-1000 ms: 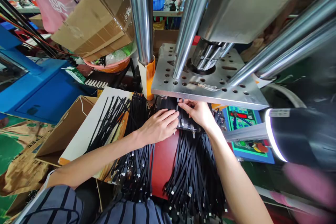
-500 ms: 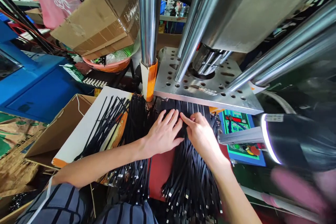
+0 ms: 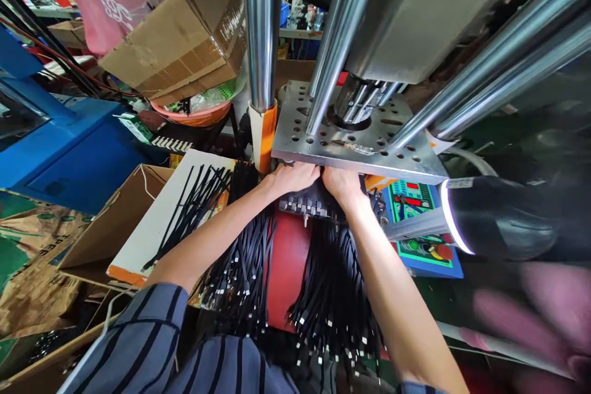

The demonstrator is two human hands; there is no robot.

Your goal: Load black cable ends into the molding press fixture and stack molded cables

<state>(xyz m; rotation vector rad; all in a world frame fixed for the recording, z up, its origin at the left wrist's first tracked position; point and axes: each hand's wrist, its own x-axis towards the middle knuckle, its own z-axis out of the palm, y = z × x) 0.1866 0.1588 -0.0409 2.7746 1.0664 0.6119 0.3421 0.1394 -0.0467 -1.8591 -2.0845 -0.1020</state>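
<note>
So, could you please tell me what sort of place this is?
Most likely a factory workshop, judging by the heavy drilled metal plate, the blue-and-green control panel and the many bunched black cables.

Fixture [image 3: 307,207] below plate [image 3: 332,155]; cables [image 3: 339,289] in front, left and right; board [image 3: 154,221] under loose cables [image 3: 184,215] farther left, carton [image 3: 108,221] beyond; panel [image 3: 429,252] at right.

The slate-blue garment [image 3: 226,368] has narrow, widely spaced black stripes; the left sleeve [image 3: 154,329] matches, a dark seam crossing it near the hem; a scrap of right sleeve [image 3: 419,388] shows; forearms [image 3: 392,283], left hand [image 3: 295,177] and right hand [image 3: 340,182] are bare
</note>
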